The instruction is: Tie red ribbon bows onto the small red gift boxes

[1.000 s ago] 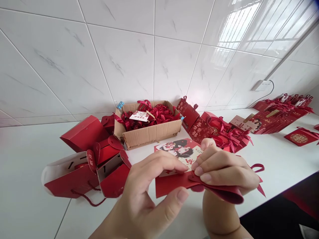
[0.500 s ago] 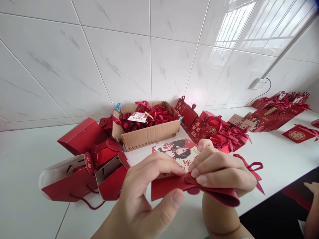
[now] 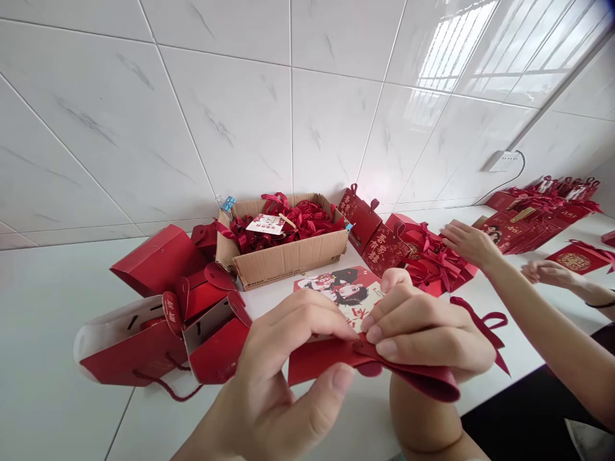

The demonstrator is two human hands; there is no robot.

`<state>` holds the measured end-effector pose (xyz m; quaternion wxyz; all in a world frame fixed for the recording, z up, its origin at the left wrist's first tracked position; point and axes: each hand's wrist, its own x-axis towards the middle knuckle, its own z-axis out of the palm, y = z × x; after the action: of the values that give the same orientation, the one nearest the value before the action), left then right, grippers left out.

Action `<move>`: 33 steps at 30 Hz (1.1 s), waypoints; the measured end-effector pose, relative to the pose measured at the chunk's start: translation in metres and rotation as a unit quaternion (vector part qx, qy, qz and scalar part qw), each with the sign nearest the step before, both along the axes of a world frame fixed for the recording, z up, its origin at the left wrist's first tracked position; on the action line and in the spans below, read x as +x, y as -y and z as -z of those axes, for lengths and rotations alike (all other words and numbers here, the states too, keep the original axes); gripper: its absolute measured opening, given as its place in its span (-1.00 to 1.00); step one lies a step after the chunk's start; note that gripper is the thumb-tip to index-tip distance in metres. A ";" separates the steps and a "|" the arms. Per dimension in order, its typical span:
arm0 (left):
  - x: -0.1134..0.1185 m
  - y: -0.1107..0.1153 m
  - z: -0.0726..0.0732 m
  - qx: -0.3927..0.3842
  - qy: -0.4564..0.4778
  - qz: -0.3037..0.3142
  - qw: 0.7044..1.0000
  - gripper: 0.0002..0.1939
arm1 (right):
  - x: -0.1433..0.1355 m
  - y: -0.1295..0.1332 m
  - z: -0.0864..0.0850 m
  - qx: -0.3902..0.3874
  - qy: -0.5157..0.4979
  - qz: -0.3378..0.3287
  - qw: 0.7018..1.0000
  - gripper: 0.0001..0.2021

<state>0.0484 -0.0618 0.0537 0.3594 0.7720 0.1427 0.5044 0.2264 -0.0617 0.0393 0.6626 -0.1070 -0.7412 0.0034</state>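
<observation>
A red paper gift box [image 3: 319, 360] is between my two hands, near the front of the counter. Its cream and red panel [image 3: 353, 294] carries a cartoon couple and upside-down lettering. My right hand [image 3: 427, 323] is closed on the box's folded top, fingertips pressed on a round-ended flap. A dark red curled strip [image 3: 439, 382] sticks out below that hand, and a ribbon loop [image 3: 494, 319] shows to its right. My left hand [image 3: 288, 358] curves around the box's left part, index fingertip at the flap and thumb in front. The fingers' undersides are hidden.
Behind stands a cardboard box [image 3: 293, 259] full of red ribbons, clipped at its corners. Red boxes and a corded bag [image 3: 137, 352] lie left. More ribboned boxes [image 3: 427, 256] fill the right. Another person's arms [image 3: 528, 294] reach over the counter from the right.
The other person's arms have come in from the right, one hand reaching the ribboned boxes. My hands and the gift box have barely moved.
</observation>
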 end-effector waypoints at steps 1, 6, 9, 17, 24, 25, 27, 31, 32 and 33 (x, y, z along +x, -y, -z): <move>0.000 0.000 0.000 0.000 0.000 -0.001 1.000 -0.82 | 0.000 0.000 0.001 0.001 0.003 -0.001 1.000 -0.77; 0.000 -0.001 0.001 0.004 0.005 -0.011 1.000 -0.85 | 0.000 0.001 0.005 -0.007 0.005 0.016 1.000 -0.78; 0.001 -0.002 0.002 0.012 0.015 -0.011 1.000 -0.86 | -0.002 0.003 0.004 -0.011 -0.011 0.042 0.999 -0.75; -0.001 -0.005 0.004 0.045 0.020 -0.021 0.999 -0.87 | -0.003 0.000 0.003 0.000 -0.020 0.030 0.999 -0.79; -0.001 -0.009 0.007 0.077 -0.012 -0.073 0.994 -0.71 | 0.003 -0.006 0.007 -0.026 -0.024 0.040 0.999 -0.96; -0.001 -0.010 0.007 0.084 -0.013 -0.075 0.994 -0.71 | 0.003 -0.007 0.007 -0.035 -0.025 0.041 0.998 -0.92; -0.002 -0.011 0.007 0.089 -0.015 -0.078 0.993 -0.73 | 0.002 -0.008 0.006 -0.061 -0.028 0.036 0.997 -0.84; -0.005 -0.012 0.008 0.078 -0.014 -0.093 0.992 -0.76 | -0.002 -0.006 0.003 -0.145 -0.022 -0.014 0.989 -0.81; -0.005 -0.012 0.008 0.073 -0.013 -0.098 0.992 -0.77 | -0.003 -0.006 0.002 -0.174 -0.019 -0.032 0.984 -0.80; -0.005 -0.013 0.008 0.066 -0.012 -0.103 0.992 -0.78 | -0.004 -0.005 0.002 -0.208 -0.018 -0.050 0.977 -0.78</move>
<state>0.0430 -0.0492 0.0452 0.2522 0.7813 0.1922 0.5377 0.2225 -0.0567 0.0378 0.6384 -0.2049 -0.7166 0.1925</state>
